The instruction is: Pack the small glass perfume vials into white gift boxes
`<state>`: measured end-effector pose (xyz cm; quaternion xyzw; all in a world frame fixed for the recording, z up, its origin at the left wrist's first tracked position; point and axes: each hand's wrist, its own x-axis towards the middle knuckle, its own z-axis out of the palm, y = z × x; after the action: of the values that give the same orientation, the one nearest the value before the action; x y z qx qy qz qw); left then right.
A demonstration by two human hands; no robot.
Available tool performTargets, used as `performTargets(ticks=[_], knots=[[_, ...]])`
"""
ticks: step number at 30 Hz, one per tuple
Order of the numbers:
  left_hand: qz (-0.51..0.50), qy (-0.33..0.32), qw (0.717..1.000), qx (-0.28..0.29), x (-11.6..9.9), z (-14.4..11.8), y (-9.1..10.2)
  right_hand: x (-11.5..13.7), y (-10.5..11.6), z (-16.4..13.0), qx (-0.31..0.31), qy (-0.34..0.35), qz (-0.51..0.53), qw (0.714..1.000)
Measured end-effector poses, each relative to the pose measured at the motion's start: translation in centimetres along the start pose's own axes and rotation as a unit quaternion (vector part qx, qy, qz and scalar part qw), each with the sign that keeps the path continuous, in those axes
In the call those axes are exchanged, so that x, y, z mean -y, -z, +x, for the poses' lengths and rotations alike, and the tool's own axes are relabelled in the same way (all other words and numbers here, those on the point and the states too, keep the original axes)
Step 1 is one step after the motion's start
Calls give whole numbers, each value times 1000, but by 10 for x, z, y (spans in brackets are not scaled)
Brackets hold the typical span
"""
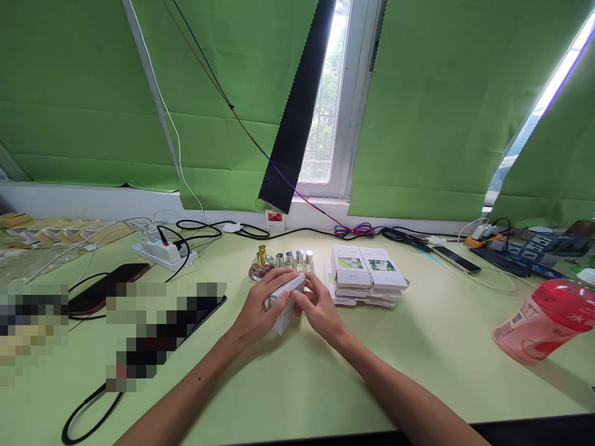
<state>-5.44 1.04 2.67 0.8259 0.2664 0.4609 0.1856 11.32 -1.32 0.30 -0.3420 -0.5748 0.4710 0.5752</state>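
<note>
Left hand (259, 303): yours curls around the left side of a small white cardboard carton (282, 322), fingers over its upper part, thumb on the near side; too hard a squeeze could crease the thin walls.
Right hand (321, 306): bent in at the carton's upper right edge, thumb and fingers gathered near the corner; you cannot tell from this view whether they pinch a flap or only press. If it is a flap, a push off its fold line could tear or bend it.
Carton: between your two hands, above the pale green tabletop (441, 353) and looking slightly tilted; whether its base rests there is unclear. Uneven pressure from your hands could twist it out of square.
Silver-capped bottles: a row of clear glass bottles with shiny silver caps (300, 257) stands just beyond your fingers; a forward knuckle could topple them.
Gold-capped bottles: shiny gold caps (261, 253) show at that row's left end, close to your left fingers, so the same nudge could reach them.
Carton stack: white cartons with green floral print (352, 279) lie piled near your right hand, edges uneven; a sideways bump could slide the upper ones off.
Drink bottle: pink plastic with a red wrapper (534, 322), well apart at far right; only a wide arm sweep could knock it.
</note>
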Motion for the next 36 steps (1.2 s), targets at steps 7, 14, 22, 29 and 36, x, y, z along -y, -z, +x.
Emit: performTargets(ticks=[7, 14, 22, 29, 36], knots=[[-6, 12, 1000, 7, 2, 0, 0, -2, 2, 0, 6, 8, 8, 1000], [-7, 11, 1000, 7, 1, 0, 0, -1, 0, 0, 6, 8, 11, 1000], [16, 3, 1000, -3, -2, 1, 0, -1, 1, 0, 8, 9, 3, 1000], [31, -3, 999, -11, -3, 1, -1, -1, 1, 0, 13, 13, 0, 1000], [40, 1, 999, -16, -4, 1, -2, 0, 1, 0, 14, 10, 11, 1000]])
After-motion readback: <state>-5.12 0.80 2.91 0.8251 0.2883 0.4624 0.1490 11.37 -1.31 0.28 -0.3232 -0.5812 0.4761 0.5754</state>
